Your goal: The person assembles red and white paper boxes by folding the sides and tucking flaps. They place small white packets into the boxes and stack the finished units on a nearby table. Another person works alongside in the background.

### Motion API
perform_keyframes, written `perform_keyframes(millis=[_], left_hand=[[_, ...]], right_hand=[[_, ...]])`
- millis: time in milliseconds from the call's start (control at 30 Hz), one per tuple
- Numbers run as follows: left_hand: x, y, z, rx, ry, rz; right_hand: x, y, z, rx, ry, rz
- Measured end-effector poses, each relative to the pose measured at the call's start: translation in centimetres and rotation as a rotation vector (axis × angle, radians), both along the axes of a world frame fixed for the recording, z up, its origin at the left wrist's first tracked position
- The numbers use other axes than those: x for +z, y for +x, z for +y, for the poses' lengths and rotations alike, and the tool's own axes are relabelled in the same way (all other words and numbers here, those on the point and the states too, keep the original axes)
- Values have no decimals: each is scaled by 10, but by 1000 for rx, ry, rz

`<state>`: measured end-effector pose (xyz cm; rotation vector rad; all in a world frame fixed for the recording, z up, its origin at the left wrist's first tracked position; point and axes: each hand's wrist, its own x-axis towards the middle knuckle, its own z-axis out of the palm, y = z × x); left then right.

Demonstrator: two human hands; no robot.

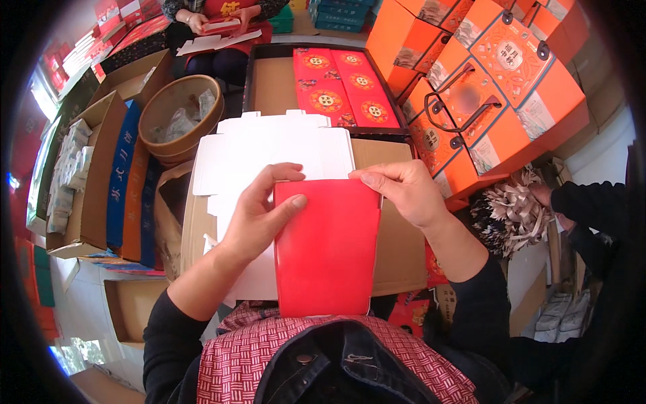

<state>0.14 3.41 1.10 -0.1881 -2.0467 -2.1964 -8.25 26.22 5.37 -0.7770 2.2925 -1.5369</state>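
Observation:
A plain red cardboard box [328, 249] stands upright or tilted between my hands, its broad red face toward me and its lower end close to my apron. My left hand [262, 212] grips its upper left edge, thumb on the red face and fingers behind. At the upper right corner, my right hand [400, 192] pinches the edge between thumb and fingers. Behind it, flat white die-cut cardboard sheets [269, 151] lie in a stack on a brown cardboard surface [402, 249]. Whatever lies inside the red box is hidden.
Beyond the sheets is a dark-rimmed tray [269, 48] with patterned red boxes [326, 101]. Orange gift boxes [538, 87] are stacked right. Left are a round tan bin [151, 121] and a carton [94, 202] of small packets. Co-workers' hands [222, 19] show at top and right.

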Motion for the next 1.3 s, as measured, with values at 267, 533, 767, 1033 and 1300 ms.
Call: perform_keyframes(millis=[267, 533, 767, 1033, 1300], left_hand=[[-12, -6, -4, 52, 28, 39], [-8, -3, 1, 47, 58, -52], [-8, -3, 1, 80, 92, 27], [-7, -5, 6, 62, 197, 31], [-4, 1, 12, 211, 346, 123]], right_hand=[[-19, 26, -3, 31, -595, -179], [-37, 38, -21, 80, -174, 300], [-29, 24, -13, -18, -507, -118], [-46, 18, -11, -41, -461, -175], [-6, 62, 12, -82, -361, -229]])
